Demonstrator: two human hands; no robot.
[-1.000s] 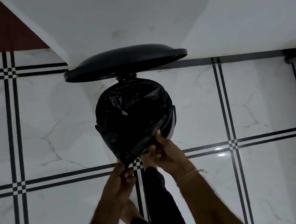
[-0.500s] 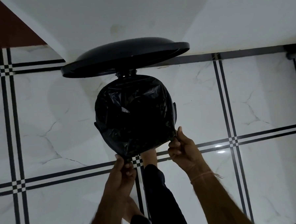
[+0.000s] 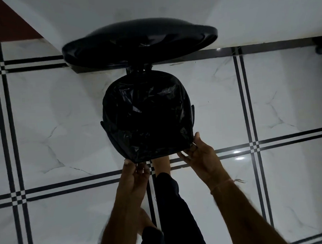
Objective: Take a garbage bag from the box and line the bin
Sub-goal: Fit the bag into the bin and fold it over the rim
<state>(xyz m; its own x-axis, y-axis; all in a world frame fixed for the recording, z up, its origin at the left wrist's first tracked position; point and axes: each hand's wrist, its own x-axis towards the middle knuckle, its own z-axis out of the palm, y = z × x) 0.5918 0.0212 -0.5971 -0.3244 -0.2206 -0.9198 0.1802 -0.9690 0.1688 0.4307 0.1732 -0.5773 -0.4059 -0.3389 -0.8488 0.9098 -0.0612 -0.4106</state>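
While both hands work at the near rim of the bin, the left hand [image 3: 136, 176] pinches the edge of the black garbage bag [image 3: 146, 115] between thumb and fingertips at about seven o'clock on the rim, and the right hand [image 3: 199, 154] grips the bag's edge at about five o'clock, its thumb up against the side and its fingers curled under the plastic. A thin thread band [image 3: 226, 182] circles the right wrist. Between the two hands, at six o'clock, a bare foot [image 3: 161, 165] reaches under the front of the bin, with a dark trouser leg [image 3: 172, 205] running back toward the camera.

From the hands, the bag lies directly ahead toward twelve o'clock: it sits inside the bin [image 3: 193, 113], its crinkled plastic folded out over the rim all the way round, stretched flat along the near edge between the two grips. Little of the bin itself shows beyond a sliver of its side at three o'clock. At twelve o'clock the round black lid [image 3: 139, 41] stands tipped open on its hinge, leaning toward the white wall [image 3: 150, 6].

Underneath is a glossy floor [image 3: 53, 118] of white marbled tiles crossed by double black lines, with a bright reflection at about four o'clock. A dark reddish-brown panel [image 3: 2, 22] fills the corner at ten o'clock.
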